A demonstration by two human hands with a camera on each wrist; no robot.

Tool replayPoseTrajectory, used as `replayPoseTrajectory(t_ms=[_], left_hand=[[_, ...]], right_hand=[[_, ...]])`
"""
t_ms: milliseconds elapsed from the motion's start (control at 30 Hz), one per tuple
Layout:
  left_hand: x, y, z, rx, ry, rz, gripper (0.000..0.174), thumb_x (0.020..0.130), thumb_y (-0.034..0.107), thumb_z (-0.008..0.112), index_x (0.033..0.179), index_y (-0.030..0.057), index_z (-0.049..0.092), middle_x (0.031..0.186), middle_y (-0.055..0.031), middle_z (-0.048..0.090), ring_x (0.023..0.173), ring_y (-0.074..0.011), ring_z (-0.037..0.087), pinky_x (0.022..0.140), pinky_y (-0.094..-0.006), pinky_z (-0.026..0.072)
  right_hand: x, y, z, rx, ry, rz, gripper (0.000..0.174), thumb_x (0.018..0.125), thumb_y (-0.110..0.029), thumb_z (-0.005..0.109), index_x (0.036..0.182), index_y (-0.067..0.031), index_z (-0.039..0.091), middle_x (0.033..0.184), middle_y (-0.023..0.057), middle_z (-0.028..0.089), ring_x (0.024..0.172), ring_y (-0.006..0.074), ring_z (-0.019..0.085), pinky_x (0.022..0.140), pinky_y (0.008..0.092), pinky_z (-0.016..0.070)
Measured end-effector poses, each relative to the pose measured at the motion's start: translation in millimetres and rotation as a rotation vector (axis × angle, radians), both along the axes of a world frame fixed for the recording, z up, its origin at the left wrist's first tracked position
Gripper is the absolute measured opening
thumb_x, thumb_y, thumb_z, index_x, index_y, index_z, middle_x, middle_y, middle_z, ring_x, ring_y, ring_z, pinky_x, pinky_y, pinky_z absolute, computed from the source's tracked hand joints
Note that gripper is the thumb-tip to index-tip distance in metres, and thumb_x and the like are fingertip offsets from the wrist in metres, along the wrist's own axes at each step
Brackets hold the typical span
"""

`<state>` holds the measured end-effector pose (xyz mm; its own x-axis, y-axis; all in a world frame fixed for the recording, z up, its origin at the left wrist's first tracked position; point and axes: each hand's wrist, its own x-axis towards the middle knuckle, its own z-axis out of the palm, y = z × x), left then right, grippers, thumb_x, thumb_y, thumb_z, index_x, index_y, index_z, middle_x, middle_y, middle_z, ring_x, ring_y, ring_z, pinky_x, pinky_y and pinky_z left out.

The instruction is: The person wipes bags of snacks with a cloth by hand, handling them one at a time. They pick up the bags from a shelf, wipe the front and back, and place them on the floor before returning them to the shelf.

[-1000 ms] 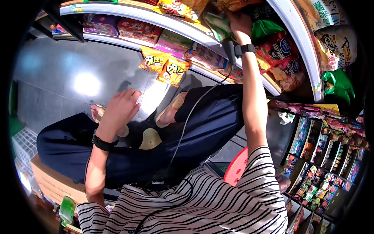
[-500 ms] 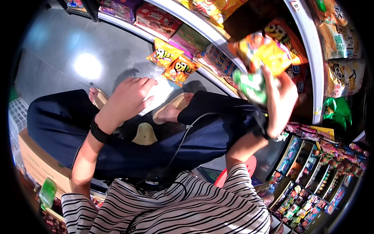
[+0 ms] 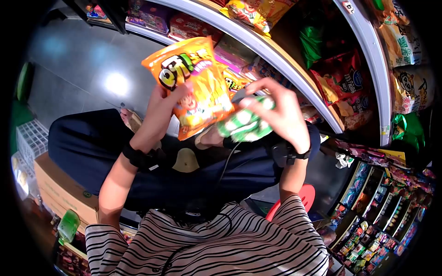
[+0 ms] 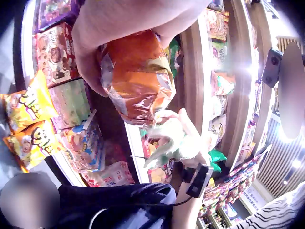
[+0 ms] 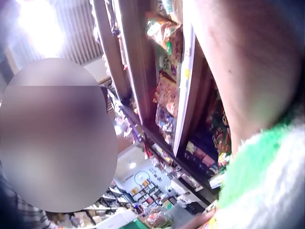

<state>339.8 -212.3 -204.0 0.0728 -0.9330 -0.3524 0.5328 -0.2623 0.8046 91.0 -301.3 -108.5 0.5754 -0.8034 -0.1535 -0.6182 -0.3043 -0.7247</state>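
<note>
Above the person's lap, the left hand [image 3: 156, 117] is gripping an orange snack bag [image 3: 205, 87] by its side edge, thumb across the front, while the right hand [image 3: 282, 110] is holding a green-and-white fluffy cloth [image 3: 248, 122] by the bag's lower corner. Half a second ago the right hand was carrying both bag and cloth away from the shelf [image 3: 276, 60] and the left hand was holding nothing; now the two things are being shared out, one to each of the hands. For the work in hand, this seems to mean that the left hand is doing the steadying and the right hand is being left free to manage the cloth alone. Whether the right fingertips are also touching the bag, blur is keeping unclear. As for numbers, one orange bag and one cloth are being held. Two more orange bags, an upper one [image 4: 31, 105] and a lower one [image 4: 33, 145], are lying on the floor [image 3: 69, 60] in the left wrist view, making three of that kind off the shelf. Behind the shelf edge, at least one red bag [image 3: 338, 76] and one green bag [image 3: 312, 46] are showing, and one red stool [image 3: 304, 198] is standing beside the person.
</note>
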Motion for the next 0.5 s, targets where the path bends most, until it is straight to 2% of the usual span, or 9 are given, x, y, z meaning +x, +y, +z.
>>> replayPoseTrajectory(t_ms=[67,133,200,267,300,333,367,400,500], left_hand=[[2.2,-2.4,-2.6,0.06,0.126,0.096,0.044,0.092,0.018,0.073,0.127,0.0004,0.055,0.114,-0.0059,0.069,0.099,-0.0125,0.068,0.087,-0.028,0.0551],[4.8,-1.7,-5.6,0.012,0.014,0.022,0.045,0.092,0.019,0.074,0.128,0.0004,0.055,0.114,-0.0069,0.068,0.1,-0.0127,0.068,0.088,-0.0286,0.0549],[-1.3,1.1,-6.7,-0.021,-0.033,0.003,0.046,0.092,0.02,0.074,0.129,0.001,0.054,0.117,-0.0066,0.067,0.103,-0.0121,0.067,0.089,-0.0288,0.0543],[-8.5,4.8,-2.1,-0.039,-0.025,-0.022,0.048,0.092,0.02,0.074,0.131,0.0018,0.052,0.118,-0.0056,0.066,0.104,-0.0111,0.065,0.09,-0.0283,0.0535],[-7.8,6.7,-2.6,-0.003,-0.015,-0.056,0.05,0.093,0.021,0.074,0.133,0.0029,0.051,0.119,-0.0045,0.064,0.107,-0.0105,0.062,0.091,-0.0277,0.0528],[-8.2,8.2,-3.5,-0.011,0.015,-0.028,0.05,0.094,0.022,0.072,0.135,0.003,0.049,0.122,-0.0049,0.062,0.109,-0.0114,0.061,0.093,-0.0278,0.0521],[-7.2,9.4,-8.4,0.006,0.073,0.024,0.051,0.095,0.023,0.071,0.136,0.003,0.047,0.124,-0.0056,0.06,0.11,-0.0117,0.06,0.093,-0.0283,0.0519],[-6.4,9.4,-12.3,0.02,0.138,0.068,0.052,0.096,0.023,0.069,0.137,0.003,0.045,0.126,-0.0064,0.059,0.112,-0.012,0.06,0.094,-0.0288,0.0516],[-0.8,16.1,-12.5,0.026,0.162,0.057,0.059,0.094,0.022,0.071,0.141,0.0025,0.041,0.125,-0.0073,0.06,0.112,-0.0144,0.062,0.095,-0.0306,0.0526]], right_hand=[[-5.7,-9.1,0.8,0.011,-0.24,-0.19,0.03,0.094,-0.027,0.072,0.107,-0.0008,0.065,0.098,0.0049,0.068,0.091,0.0118,0.063,0.082,0.0279,0.0498],[-3.2,-12.0,-5.5,0.005,-0.425,-0.324,0.026,0.1,-0.025,0.064,0.11,-0.0011,0.065,0.103,0.0027,0.065,0.098,0.0101,0.058,0.087,0.026,0.0465],[14.1,-6.7,-18.4,0.034,-0.653,-0.428,0.03,0.102,-0.025,0.058,0.119,0.0001,0.06,0.11,0.0054,0.062,0.104,0.0132,0.056,0.094,0.0284,0.0441],[32.0,-0.5,-35.6,0.038,-0.691,-0.318,0.036,0.099,-0.022,0.061,0.126,-0.0003,0.055,0.12,0.0093,0.059,0.108,0.0176,0.056,0.098,0.0318,0.0436],[38.5,5.9,-37.2,-0.124,-0.466,-0.117,0.046,0.091,-0.018,0.067,0.132,-0.0014,0.051,0.127,0.0137,0.056,0.115,0.0223,0.055,0.101,0.0344,0.0427],[45.0,9.4,-44.0,-0.124,-0.374,0.055,0.057,0.084,-0.014,0.07,0.135,-0.0024,0.049,0.13,0.0178,0.054,0.122,0.0292,0.053,0.105,0.0389,0.0416],[54.6,12.6,-42.7,-0.314,-0.27,0.167,0.061,0.079,-0.011,0.071,0.136,-0.0027,0.049,0.132,0.0208,0.053,0.126,0.0368,0.05,0.108,0.0435,0.0403],[59.7,19.1,-45.0,-0.296,-0.285,0.143,0.059,0.081,-0.013,0.07,0.135,0.001,0.051,0.135,0.0229,0.053,0.128,0.038,0.051,0.11,0.0434,0.0386],[62.7,22.1,-43.0,-0.262,-0.299,0.223,0.068,0.081,-0.011,0.073,0.143,-0.0008,0.046,0.138,0.0219,0.052,0.13,0.0384,0.05,0.111,0.0448,0.0391]])
